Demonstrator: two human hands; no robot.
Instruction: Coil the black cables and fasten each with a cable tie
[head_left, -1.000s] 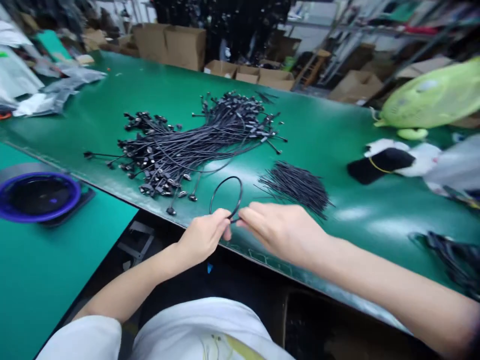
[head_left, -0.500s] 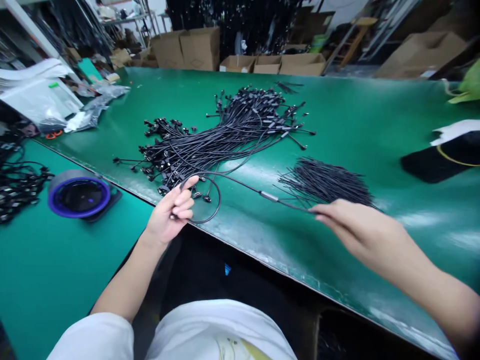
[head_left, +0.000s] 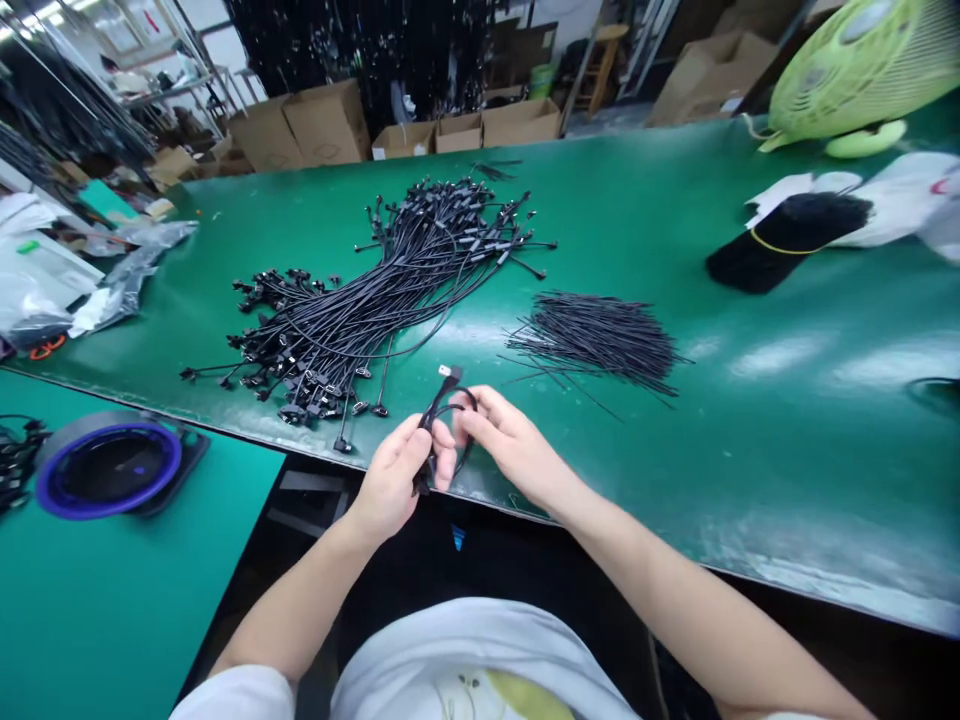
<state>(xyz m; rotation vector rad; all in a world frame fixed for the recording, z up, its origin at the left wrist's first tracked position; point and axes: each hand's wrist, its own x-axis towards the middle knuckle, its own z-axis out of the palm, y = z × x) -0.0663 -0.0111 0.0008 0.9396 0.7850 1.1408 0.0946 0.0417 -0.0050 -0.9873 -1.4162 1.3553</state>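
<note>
A black USB cable [head_left: 442, 404], looped into a small coil, is between my two hands near the table's front edge. Its plug points up and away from me. My left hand [head_left: 405, 465] is closed around the bunched part of the coil. On the other side, my right hand [head_left: 504, 428] pinches the loop, with some fingertips hidden behind it. Beyond my hands lies a large bundle of similar black cables [head_left: 397, 280], with connectors at both ends. Right of it is a pile of thin black ties [head_left: 600, 338].
A blue-rimmed round dish [head_left: 109, 465] sits on the lower green surface at left. A black bundle with a yellow band [head_left: 780, 245] and a light green fan [head_left: 862, 75] are at right. Cardboard boxes [head_left: 326, 120] stand behind the table [head_left: 750, 440].
The cable, earlier stretched out between my hands, is now gathered into a coil. My right hand has come left to meet the left one. The view has turned to the right.
</note>
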